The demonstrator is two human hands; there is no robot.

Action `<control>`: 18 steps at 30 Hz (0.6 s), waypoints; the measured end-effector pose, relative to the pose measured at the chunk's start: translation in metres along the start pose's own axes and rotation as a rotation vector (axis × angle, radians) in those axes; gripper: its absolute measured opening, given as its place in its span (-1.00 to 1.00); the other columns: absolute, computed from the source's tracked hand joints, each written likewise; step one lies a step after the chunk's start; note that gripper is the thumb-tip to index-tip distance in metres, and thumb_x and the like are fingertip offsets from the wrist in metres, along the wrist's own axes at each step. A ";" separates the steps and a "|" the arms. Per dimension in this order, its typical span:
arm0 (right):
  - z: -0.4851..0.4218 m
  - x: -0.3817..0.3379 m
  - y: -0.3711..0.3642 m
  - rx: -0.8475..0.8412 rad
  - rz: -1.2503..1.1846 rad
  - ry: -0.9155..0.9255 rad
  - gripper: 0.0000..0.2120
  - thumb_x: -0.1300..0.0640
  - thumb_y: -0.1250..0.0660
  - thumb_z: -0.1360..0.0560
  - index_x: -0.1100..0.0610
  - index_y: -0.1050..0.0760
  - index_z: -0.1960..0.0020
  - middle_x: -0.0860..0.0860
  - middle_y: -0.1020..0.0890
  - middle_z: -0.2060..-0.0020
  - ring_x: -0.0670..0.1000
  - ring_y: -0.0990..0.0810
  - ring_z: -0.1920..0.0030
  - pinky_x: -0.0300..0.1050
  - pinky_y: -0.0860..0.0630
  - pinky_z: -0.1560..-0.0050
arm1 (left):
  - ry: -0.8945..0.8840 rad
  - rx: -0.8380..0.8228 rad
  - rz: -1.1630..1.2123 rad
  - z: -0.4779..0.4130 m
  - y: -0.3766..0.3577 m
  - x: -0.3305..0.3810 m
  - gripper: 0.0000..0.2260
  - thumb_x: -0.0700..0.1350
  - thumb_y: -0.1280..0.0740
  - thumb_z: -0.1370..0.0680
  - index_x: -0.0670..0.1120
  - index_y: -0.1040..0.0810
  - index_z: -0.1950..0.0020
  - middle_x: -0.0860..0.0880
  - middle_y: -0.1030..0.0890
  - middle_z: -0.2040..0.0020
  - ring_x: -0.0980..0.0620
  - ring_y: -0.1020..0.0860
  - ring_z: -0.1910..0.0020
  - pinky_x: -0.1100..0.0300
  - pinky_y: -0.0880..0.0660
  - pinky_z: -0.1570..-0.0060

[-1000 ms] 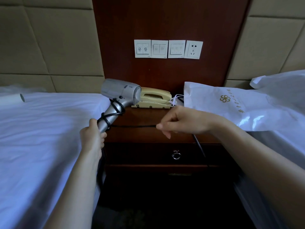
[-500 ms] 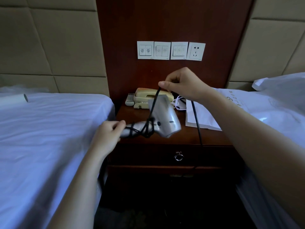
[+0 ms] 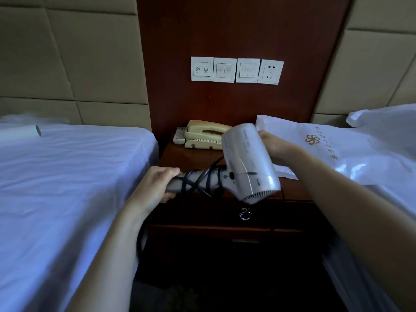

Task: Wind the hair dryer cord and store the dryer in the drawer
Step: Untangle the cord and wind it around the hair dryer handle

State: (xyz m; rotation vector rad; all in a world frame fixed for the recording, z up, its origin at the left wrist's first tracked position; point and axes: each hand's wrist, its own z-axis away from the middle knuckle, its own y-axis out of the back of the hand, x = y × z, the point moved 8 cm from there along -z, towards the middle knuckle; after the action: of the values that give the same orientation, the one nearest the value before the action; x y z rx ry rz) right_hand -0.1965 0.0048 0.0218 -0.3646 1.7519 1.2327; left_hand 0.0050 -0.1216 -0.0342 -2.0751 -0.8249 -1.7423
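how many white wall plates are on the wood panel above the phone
4, side by side in a row on the wood panel above the phone: first switch plate, second switch plate, third switch plate, then the socket plate at the right end. None looks hidden.

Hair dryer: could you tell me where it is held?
The left hand grips the hair dryer by its handle end; the right hand, behind the barrel, cannot be told.

A: Count?
B: One hair dryer, one cord, one drawer, one counter.
A: Wall?
B: Three switch plates, one socket.
A: Rest?
B: Two beds, one phone, one remote, one roll, one printed bag.
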 end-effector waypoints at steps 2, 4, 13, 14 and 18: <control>0.004 0.014 -0.008 0.051 -0.138 -0.011 -0.72 0.36 -0.10 -0.58 0.17 -0.30 0.29 0.05 -0.28 0.42 -0.09 -0.28 0.47 -0.26 -0.28 0.42 | 0.055 0.041 0.084 0.000 0.001 -0.005 -0.55 -0.14 -0.13 -0.56 -0.03 -0.45 0.54 0.07 -0.24 0.65 0.20 -0.17 0.68 0.41 -0.04 0.59; 0.006 0.033 -0.016 0.096 -0.314 -0.090 -0.76 0.28 -0.10 -0.59 0.12 -0.34 0.24 0.01 -0.39 0.39 -0.12 -0.36 0.43 -0.27 -0.34 0.39 | 0.118 0.093 0.214 0.001 0.004 -0.009 -0.57 -0.17 -0.08 -0.58 -0.02 -0.39 0.50 0.10 -0.23 0.65 0.20 -0.15 0.69 0.36 0.02 0.56; 0.012 0.038 -0.065 -0.293 -0.346 -0.102 -0.29 -0.26 0.24 -0.58 0.19 -0.44 0.31 -0.09 -0.18 0.61 -0.12 -0.09 0.61 -0.32 -0.11 0.61 | 0.262 0.313 0.388 0.005 0.023 -0.022 -0.74 -0.04 -0.06 -0.55 -0.14 -0.40 0.22 0.08 -0.20 0.65 0.16 -0.10 0.68 0.33 -0.02 0.66; 0.015 0.036 -0.066 -0.291 -0.313 -0.099 -0.30 -0.25 0.23 -0.58 0.19 -0.46 0.29 -0.09 -0.18 0.61 -0.11 -0.09 0.61 -0.31 -0.12 0.60 | 0.278 0.343 0.395 0.005 0.026 -0.025 -0.72 -0.02 -0.07 -0.55 -0.15 -0.42 0.22 0.08 -0.20 0.65 0.16 -0.10 0.68 0.34 -0.02 0.66; 0.032 0.018 -0.070 -0.271 -0.093 -0.049 -0.39 -0.17 0.08 -0.62 0.18 -0.53 0.28 -0.10 -0.22 0.61 -0.07 -0.13 0.56 -0.27 -0.14 0.53 | 0.313 0.451 0.376 0.007 0.038 -0.035 -0.72 0.00 -0.08 -0.52 -0.15 -0.43 0.23 0.08 -0.20 0.66 0.14 -0.09 0.69 0.35 -0.02 0.67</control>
State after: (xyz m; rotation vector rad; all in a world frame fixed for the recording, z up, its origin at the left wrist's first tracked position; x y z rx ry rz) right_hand -0.1416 0.0055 -0.0352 -0.5618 1.5113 1.4027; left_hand 0.0306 -0.1553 -0.0647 -1.5000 -0.6134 -1.4593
